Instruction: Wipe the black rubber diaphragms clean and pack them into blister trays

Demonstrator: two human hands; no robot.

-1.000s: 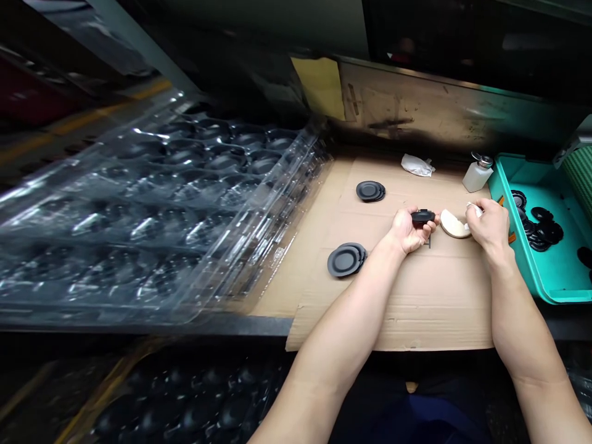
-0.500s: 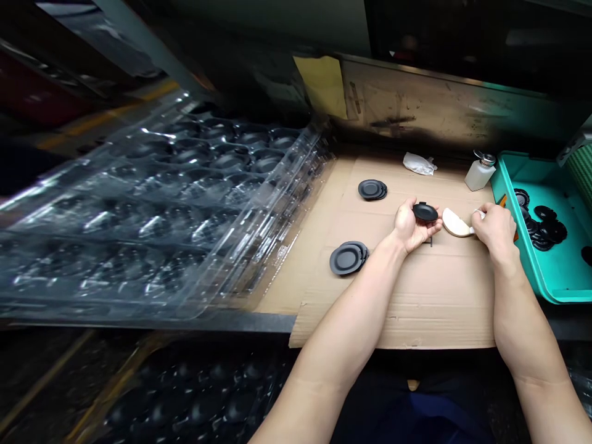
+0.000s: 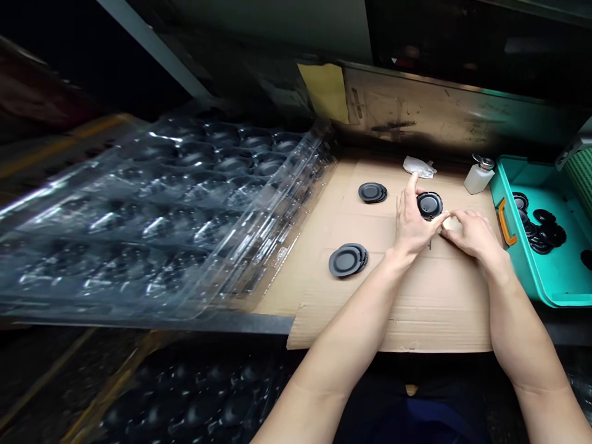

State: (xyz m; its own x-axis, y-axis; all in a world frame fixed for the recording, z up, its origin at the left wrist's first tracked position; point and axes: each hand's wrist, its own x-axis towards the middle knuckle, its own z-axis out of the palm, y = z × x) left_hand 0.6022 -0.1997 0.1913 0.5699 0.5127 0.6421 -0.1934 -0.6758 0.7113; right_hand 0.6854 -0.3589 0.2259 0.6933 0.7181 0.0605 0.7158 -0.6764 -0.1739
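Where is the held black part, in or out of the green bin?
Out: the left hand holds the black part over cardboard, apart from the green bin.

The black disc (image 3: 430,205), tipped to show a smooth oval face half a second ago, has been turned so that a rimmed, detailed face is shown to the camera. The left hand (image 3: 411,221), earlier opened palm-up beneath it, has been rolled over, with one finger pointed upward beside the disc. The right hand (image 3: 472,233) has been brought leftward, close beside the left thumb, and most of the white pad (image 3: 453,224) is now covered by its fingers. The orange handle (image 3: 507,222) of the teal bin (image 3: 534,271), earlier partly hidden, has been uncovered.
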